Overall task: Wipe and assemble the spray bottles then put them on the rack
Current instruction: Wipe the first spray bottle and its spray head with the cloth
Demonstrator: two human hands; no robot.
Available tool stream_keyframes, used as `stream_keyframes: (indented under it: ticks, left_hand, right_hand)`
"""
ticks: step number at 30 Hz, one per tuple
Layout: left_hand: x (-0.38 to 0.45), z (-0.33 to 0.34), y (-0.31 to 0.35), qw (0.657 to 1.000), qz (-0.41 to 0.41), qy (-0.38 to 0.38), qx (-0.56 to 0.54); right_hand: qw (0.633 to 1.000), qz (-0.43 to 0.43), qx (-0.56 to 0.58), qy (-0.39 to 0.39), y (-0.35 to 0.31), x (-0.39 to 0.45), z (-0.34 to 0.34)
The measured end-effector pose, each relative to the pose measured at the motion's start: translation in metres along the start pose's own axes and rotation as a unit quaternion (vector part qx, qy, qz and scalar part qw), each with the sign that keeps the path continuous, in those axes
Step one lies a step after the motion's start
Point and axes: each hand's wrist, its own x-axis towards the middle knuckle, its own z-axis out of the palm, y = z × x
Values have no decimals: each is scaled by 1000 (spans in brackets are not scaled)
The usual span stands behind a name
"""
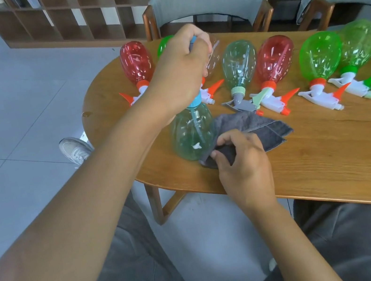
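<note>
A pale green bottle [192,134] stands upright near the tabletop [330,152] edge, long axis vertical, blue cap up. The left hand [183,76] has its grip closed around the sprayer head directly above the bottle. The right hand [242,157], just right of the base, pinches a grey cloth [256,127] against the bottle's lower side.

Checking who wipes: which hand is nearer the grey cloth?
Right. The right hand pinches the grey cloth on the table; the left hand is above, gripping the upright clear bottle's blue top.
</note>
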Motion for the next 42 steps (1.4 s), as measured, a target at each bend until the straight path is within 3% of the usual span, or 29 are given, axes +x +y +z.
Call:
stream_keyframes:
  ticks: [3,8,10,13,18,23,29,36,42]
  left_hand:
    - [1,-6,2,1000,1,-29,12]
    - [0,-17,18,981,21,-151,116]
    - [2,-22,23,972,13,-173,159]
    - [2,-22,22,968,25,-166,185]
    - [-1,-14,5,977,70,-116,167]
    - [-2,-14,4,977,81,-122,157]
    - [-3,-11,0,979,85,-112,149]
    - [-2,-12,0,977,93,-117,149]
    - [-3,-13,0,977,99,-118,146]
  right_hand:
    - [999,5,32,12,1,1,1]
    - [998,27,58,23,3,2,1]
    - [990,60,128,13,1,4,-2]
    - [967,107,231,16,-9,13,-11]
    - [969,50,243,19,-29,30,-15]
    - [985,-110,123,42,-33,35,-5]
    - [966,-231,42,113,-22,12,0]
    - [973,-169,135,84,-31,33,-6]
    - [977,-171,123,36,-21,32,-10]
